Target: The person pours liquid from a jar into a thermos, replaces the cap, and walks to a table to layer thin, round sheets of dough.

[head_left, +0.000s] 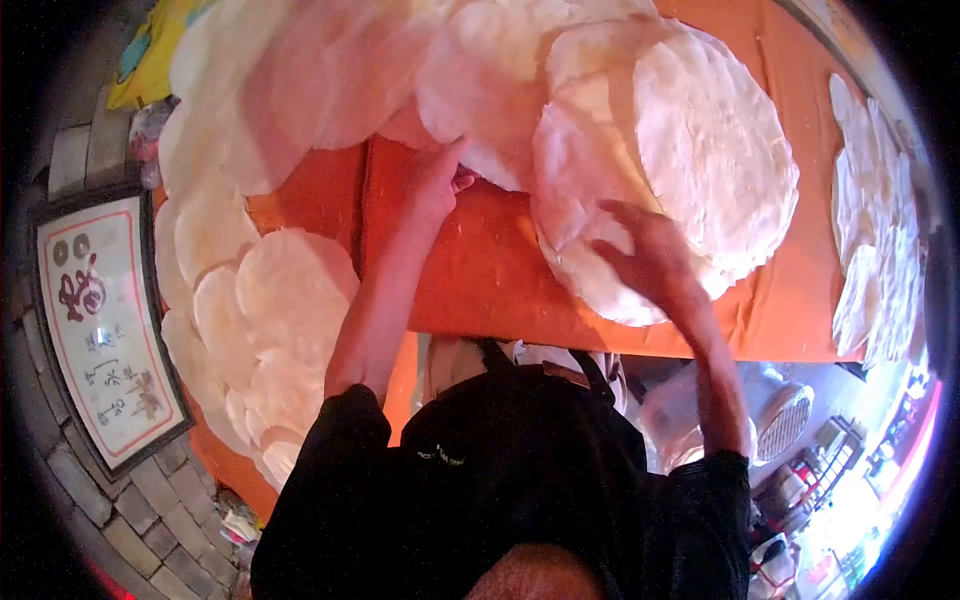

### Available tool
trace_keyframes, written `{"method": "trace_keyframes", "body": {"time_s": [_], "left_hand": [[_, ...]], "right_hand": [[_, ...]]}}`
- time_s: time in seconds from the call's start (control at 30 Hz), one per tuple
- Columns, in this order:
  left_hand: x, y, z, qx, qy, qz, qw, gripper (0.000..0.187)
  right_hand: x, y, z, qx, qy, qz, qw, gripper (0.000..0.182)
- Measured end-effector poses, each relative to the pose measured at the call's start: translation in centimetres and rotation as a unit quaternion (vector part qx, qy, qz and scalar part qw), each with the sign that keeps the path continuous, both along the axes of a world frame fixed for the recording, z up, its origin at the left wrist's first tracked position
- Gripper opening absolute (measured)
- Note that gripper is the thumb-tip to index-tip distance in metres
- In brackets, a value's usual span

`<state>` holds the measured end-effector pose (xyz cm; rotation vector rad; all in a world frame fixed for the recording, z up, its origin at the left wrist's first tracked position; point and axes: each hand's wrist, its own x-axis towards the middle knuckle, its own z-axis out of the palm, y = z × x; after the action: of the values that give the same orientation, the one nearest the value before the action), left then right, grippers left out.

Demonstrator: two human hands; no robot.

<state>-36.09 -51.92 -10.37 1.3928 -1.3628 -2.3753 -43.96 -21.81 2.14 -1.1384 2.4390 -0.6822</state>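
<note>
Thin, pale round dough sheets (340, 70) overlap across an orange-covered table (470, 270). My left hand (437, 182) is at the near edge of this layer, fingers curled in at the rim of one dough sheet (490, 130); its fingertips are partly hidden. To the right, my right hand (650, 255) is over the near side of a round stack of dough sheets (715, 150). Its fingers are spread and hold nothing, the fingertips close to the top sheets.
More round sheets (290, 290) run down the table's left side. Others hang in folds (870, 220) at the far right. A framed sign with writing (110, 320) stands on the brick paving at left. Yellow cloth (155, 55) lies at upper left, a round woven tray (785, 420) at lower right.
</note>
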Motion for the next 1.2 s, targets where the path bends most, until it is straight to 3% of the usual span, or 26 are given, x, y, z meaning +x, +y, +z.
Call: {"method": "trace_keyframes", "body": {"time_s": [0.03,0.07,0.17,0.2,0.27,0.37,0.4,0.43,0.47,0.5,0.57,0.6,0.67,0.73,0.77,0.9,0.93,1.0,1.03,1.07,1.13,1.2], "left_hand": [[-0.6,0.5,0.6,-0.017,0.005,0.008,1.0,0.021],[-1.0,1.0,1.5,-0.034,0.01,0.017,0.999,0.02],[-2.6,2.5,8.0,-0.319,0.175,-0.009,0.931,0.022],[-2.4,1.5,7.9,-0.363,0.108,-0.042,0.925,0.023],[-1.7,1.8,12.2,-0.356,0.144,-0.006,0.924,0.023],[-1.1,2.5,18.6,-0.362,0.178,0.037,0.914,0.018],[-1.1,2.1,19.4,-0.37,0.226,0.054,0.9,0.019],[-1.4,1.4,20.2,-0.376,0.277,0.073,0.881,0.021],[-1.4,1.0,21.5,-0.265,0.335,0.051,0.903,0.031],[-1.1,-0.2,21.8,-0.218,0.412,-0.048,0.884,0.039],[-2.3,-1.0,21.7,-0.228,0.454,-0.055,0.859,0.032],[-2.4,-1.3,21.0,-0.304,0.389,-0.036,0.869,0.032],[-2.1,-3.6,16.5,-0.421,0.277,-0.009,0.864,0.025],[-1.4,-6.7,12.1,-0.537,0.142,-0.052,0.83,0.021],[-1.2,-7.2,10.6,-0.569,0.105,-0.077,0.812,0.024],[-1.5,-8.7,5.3,-0.688,-0.018,-0.172,0.705,0.035],[-1.9,-9.1,4.1,-0.715,-0.04,-0.196,0.67,0.038],[-2.5,-10.2,1.2,-0.754,-0.043,-0.207,0.622,0.04],[-3.0,-10.7,0.7,-0.774,-0.046,-0.21,0.595,0.041],[-3.0,-11.4,0.3,-0.777,-0.041,-0.205,0.594,0.041],[-3.1,-12.3,0.4,-0.781,-0.029,-0.203,0.589,0.041],[-3.3,-13.1,0.5,-0.796,-0.036,-0.259,0.545,0.039]], "right_hand": [[0.9,-2.3,-0.4,-0.021,-0.05,-0.014,0.998,0.051],[1.8,-4.7,0.2,-0.02,-0.016,-0.019,0.999,0.054],[2.3,-9.9,-1.7,-0.087,0.142,-0.062,0.984,0.063],[2.2,-11.0,-2.0,-0.109,0.165,-0.079,0.977,0.061],[1.5,-12.8,-2.2,-0.158,0.22,-0.113,0.956,0.056],[1.5,-12.2,0.8,-0.151,0.141,-0.037,0.978,0.049],[1.8,-12.3,2.8,-0.231,0.105,-0.049,0.966,0.027],[1.6,-12.3,5.2,-0.215,0.05,-0.077,0.972,0.022],[1.2,-12.4,7.7,-0.2,-0.004,-0.103,0.974,0.018],[0.9,-12.5,9.6,-0.186,-0.06,-0.125,0.973,0.015],[-2.2,-11.4,10.7,-0.401,-0.164,-0.15,0.889,0.017],[-2.5,-10.0,13.8,-0.319,-0.102,-0.211,0.918,0.02],[-7.0,-5.0,12.6,-0.287,-0.124,-0.266,0.912,0.02],[-9.2,1.5,11.4,-0.382,-0.249,-0.35,0.818,0.028],[-10.3,5.0,10.2,-0.388,-0.267,-0.364,0.804,0.03],[-11.0,17.8,1.5,-0.261,-0.218,-0.324,0.883,0.035],[-11.1,20.0,-0.7,-0.216,-0.268,-0.38,0.858,0.034],[-10.2,20.7,-2.1,-0.061,-0.202,-0.449,0.868,0.032],[-9.6,20.2,-2.2,-0.014,-0.117,-0.448,0.886,0.04],[-9.5,21.9,-3.8,0.029,0.05,-0.414,0.909,0.042],[-8.0,19.8,-2.1,0.075,0.127,-0.456,0.878,0.047],[-7.1,16.3,0.4,0.06,0.108,-0.443,0.888,0.048]]}}
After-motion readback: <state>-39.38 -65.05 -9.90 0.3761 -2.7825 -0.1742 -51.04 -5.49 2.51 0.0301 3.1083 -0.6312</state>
